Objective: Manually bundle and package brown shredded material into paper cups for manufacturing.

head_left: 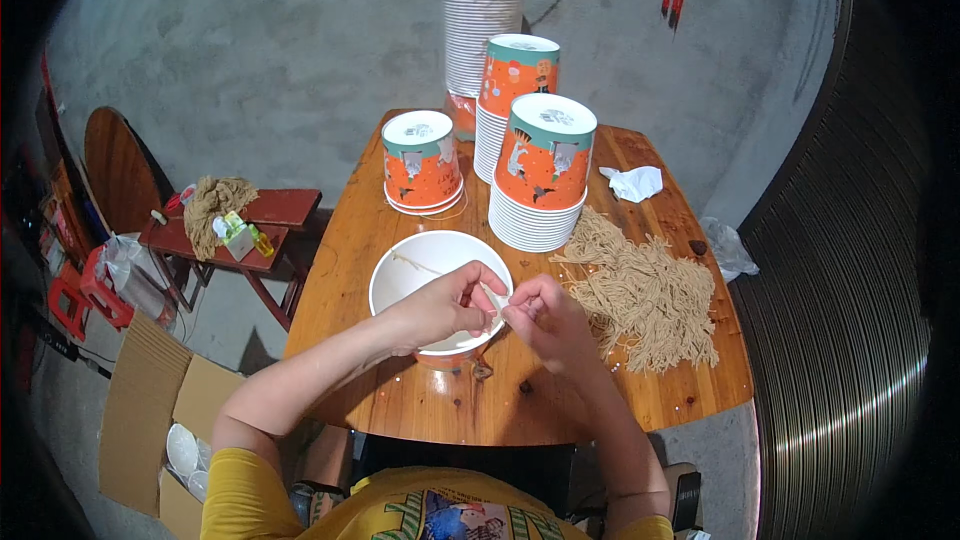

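A white-lined paper bucket (392,275) stands upright at the near side of the wooden table, its outside orange. A tan string (415,264) crosses its inside toward my left hand (450,306). That hand reaches over the opening, its fingers closed in a pinch at the right part of the rim. My right hand (548,322) meets it there from outside, thumb and fingertips pressed together. What lies between the right fingertips is too small to make out. Right of my right hand spreads a heap of tan strings (645,300).
Upside-down orange buckets with green bands stand in stacks (545,155) beyond, a shorter stack (421,165) to the left. A tall white stack (482,30) rises behind. Crumpled tissue (634,183) lies far right. A red bench (285,208) and open carton (150,410) are left.
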The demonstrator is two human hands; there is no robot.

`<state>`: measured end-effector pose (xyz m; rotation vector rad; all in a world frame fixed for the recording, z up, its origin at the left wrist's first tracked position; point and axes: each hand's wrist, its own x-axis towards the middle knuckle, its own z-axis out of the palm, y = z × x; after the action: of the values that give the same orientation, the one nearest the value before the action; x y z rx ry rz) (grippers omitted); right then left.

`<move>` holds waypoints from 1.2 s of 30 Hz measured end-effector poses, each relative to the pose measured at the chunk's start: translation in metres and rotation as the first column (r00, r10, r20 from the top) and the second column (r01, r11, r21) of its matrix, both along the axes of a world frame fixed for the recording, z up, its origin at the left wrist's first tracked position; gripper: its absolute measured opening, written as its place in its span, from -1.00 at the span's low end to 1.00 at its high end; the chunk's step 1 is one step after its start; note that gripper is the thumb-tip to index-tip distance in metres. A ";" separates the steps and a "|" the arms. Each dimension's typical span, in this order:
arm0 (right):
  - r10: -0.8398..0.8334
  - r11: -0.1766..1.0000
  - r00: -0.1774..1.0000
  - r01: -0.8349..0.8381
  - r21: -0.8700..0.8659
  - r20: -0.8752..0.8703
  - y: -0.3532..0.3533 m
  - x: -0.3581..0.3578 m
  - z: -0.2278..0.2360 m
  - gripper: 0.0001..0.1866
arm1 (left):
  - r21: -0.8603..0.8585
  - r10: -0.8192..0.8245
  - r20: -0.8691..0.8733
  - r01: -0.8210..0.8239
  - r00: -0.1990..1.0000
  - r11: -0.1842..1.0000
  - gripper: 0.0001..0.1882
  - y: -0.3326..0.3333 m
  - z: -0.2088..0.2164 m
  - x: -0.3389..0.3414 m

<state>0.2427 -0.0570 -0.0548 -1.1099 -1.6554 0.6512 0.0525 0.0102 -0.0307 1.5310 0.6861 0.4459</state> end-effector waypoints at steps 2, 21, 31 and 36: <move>-0.024 0.990 0.998 0.015 -0.141 -0.064 0.000 -0.001 0.004 -0.87 | 0.038 0.015 -0.003 -0.015 1.000 0.999 -0.63 -0.002 -0.001 0.001; -0.012 0.999 0.981 0.020 -0.039 0.194 0.002 0.001 0.003 -0.90 | 0.392 0.140 -0.156 -0.068 0.978 0.917 -0.89 -0.011 -0.003 -0.002; -0.004 1.000 0.991 0.004 -0.001 0.135 -0.003 -0.001 -0.004 -0.90 | 0.080 0.088 0.074 -0.094 0.993 0.992 -0.89 -0.005 -0.015 0.000; -0.003 0.989 0.999 -0.001 -0.148 -0.033 -0.006 -0.001 -0.008 -0.95 | 0.053 0.044 0.142 -0.052 0.989 0.997 -0.83 -0.006 -0.012 0.004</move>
<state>0.2417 -0.0629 -0.0630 -1.1989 -1.5987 0.7982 0.0567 0.0045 -0.0428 1.5227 0.6058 0.6081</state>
